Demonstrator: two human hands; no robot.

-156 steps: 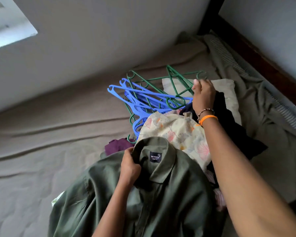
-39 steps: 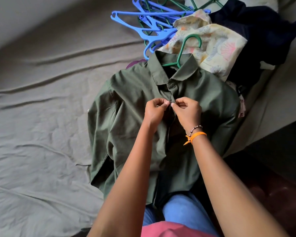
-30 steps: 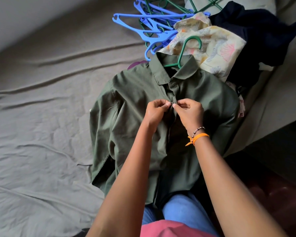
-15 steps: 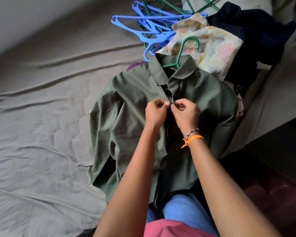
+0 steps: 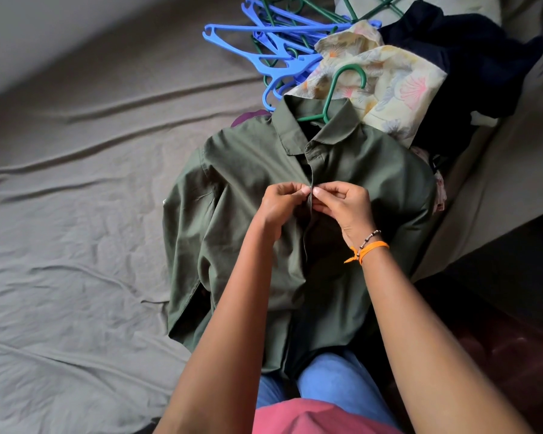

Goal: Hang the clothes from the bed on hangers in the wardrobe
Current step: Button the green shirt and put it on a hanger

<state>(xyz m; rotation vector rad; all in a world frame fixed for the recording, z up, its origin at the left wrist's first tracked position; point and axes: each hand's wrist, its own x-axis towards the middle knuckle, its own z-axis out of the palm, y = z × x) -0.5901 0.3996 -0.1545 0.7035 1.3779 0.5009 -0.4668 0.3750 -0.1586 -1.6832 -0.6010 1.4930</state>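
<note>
Right now a person stands at the near edge of a bed (image 5: 76, 230) covered in a wrinkled grey-brown sheet, both bare arms reaching forward over an olive green shirt (image 5: 248, 170). That shirt lies face up on the sheet with its collar pointing to the far side and its hem hanging toward the person's blue jeans (image 5: 333, 383). A green hanger (image 5: 337, 89) sits inside the shirt, its hook poking out past the collar and resting on a cream floral garment (image 5: 395, 86).

Both hands meet at the shirt's front opening, a little below the collar. The left hand (image 5: 279, 205) has its fingers curled, thumb and fingertips pinching the left edge of the opening. The right hand (image 5: 342, 205) pinches the right edge in the same way, so the two sets of fingertips almost touch. An orange band (image 5: 372, 247) and a thin beaded bracelet (image 5: 369, 238) circle the right wrist.

Beyond the collar, on the far side, lies a tangle of blue hangers (image 5: 264, 54) mixed with more green ones. To the right of the floral garment sits a dark navy garment (image 5: 470, 57). A bit of purple cloth (image 5: 248, 115) peeks out just left of the collar.
</note>
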